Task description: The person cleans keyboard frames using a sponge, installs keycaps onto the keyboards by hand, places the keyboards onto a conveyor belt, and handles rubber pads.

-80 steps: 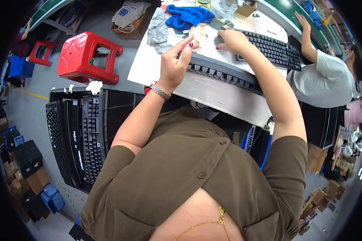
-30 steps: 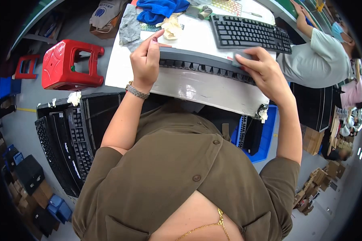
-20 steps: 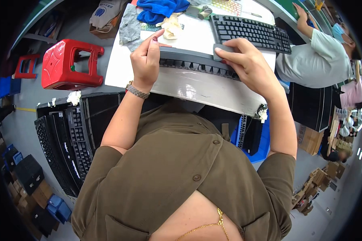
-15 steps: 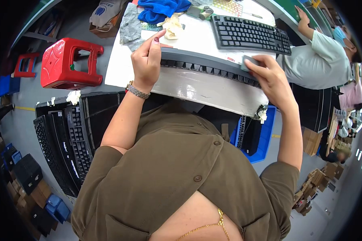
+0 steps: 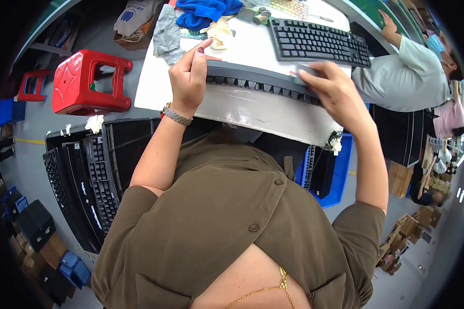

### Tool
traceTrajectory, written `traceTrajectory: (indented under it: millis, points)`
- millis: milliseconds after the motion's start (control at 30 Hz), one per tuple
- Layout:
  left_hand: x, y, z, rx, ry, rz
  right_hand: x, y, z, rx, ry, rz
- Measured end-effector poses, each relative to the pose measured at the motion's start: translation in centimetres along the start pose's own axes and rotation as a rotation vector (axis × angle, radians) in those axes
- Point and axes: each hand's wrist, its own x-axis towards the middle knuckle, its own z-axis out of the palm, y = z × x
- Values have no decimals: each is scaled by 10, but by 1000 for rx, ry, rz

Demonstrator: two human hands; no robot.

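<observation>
One tilted keyboard [image 5: 263, 80] held at the front of the bench [image 5: 255, 46]

Held the tilted keyboard lengthwise along the near edge of the bench, keys turned toward the body and smooth dark side up. Closed the left hand [image 5: 187, 77] around its left end, grip curled shut with the index finger pointing up past the end; could not see the fingers behind. Wore a metal watch [image 5: 176, 115] on that wrist. Pinched a small grey pad [image 5: 303, 76] between thumb and fingers of the right hand [image 5: 336, 92], over the right part of the same keyboard, close to its upper edge.

Had a second keyboard [image 5: 319, 44] lying flat, keys up, just beyond the right hand. Saw a blue cloth [image 5: 201, 13], a crumpled cream piece [image 5: 220, 35] and a crumpled grey piece [image 5: 166, 37] at the far left of the bench.

Noticed stored keyboards [image 5: 103, 180] standing in a black crate [image 5: 134, 135] on the left, with a red stool [image 5: 69, 82] beyond. Spotted a blue bin [image 5: 341, 172] below the bench's right end, and a co-worker [image 5: 407, 77] in a pale shirt farther right.
</observation>
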Motion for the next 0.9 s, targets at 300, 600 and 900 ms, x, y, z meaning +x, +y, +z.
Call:
traceTrajectory:
  millis: [300, 600, 900]
  points:
    - [-1, 0, -3, 48, -48, -35, -5, 57, -13, -75, -53, 213]
    - [2, -1, 2, -15, 4, -1, 99, 18, 48, 145, 149, 132]
    - [6, -3, 4, 50, -52, 25, 104, -16, 76, -175, 194, 12]
